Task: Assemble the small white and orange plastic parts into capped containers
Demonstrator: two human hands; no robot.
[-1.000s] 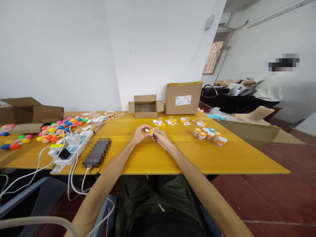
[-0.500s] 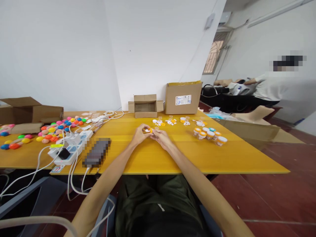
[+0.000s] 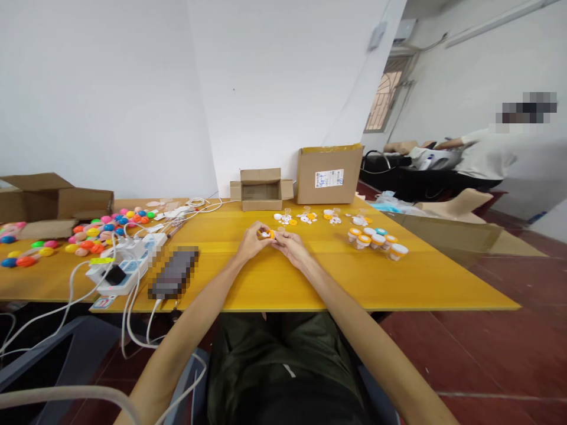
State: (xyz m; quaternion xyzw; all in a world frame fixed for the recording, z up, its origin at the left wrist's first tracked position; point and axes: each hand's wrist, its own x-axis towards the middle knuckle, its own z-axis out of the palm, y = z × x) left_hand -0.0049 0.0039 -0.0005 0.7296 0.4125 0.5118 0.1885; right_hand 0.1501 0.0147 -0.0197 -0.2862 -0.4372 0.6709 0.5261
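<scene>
My left hand (image 3: pixel 250 241) and my right hand (image 3: pixel 290 247) meet over the middle of the yellow table (image 3: pixel 283 277). Both are pinched around a small orange and white piece (image 3: pixel 267 234) held between their fingertips, just above the tabletop. Behind them lie several loose white and orange caps and small parts (image 3: pixel 305 218). To the right stands a cluster of small jars with orange, white and teal lids (image 3: pixel 376 239).
A power strip with white cables (image 3: pixel 126 265) and a dark flat device (image 3: pixel 173 273) lie at the left. Coloured balls (image 3: pixel 97 231) cover the far left. Cardboard boxes (image 3: pixel 262 189) (image 3: pixel 328 174) stand at the back. A person in a white shirt (image 3: pixel 487 159) works at the far right.
My hands stay together on the small piece; the fingers have shifted only slightly. The person at the right has moved a little farther right.
</scene>
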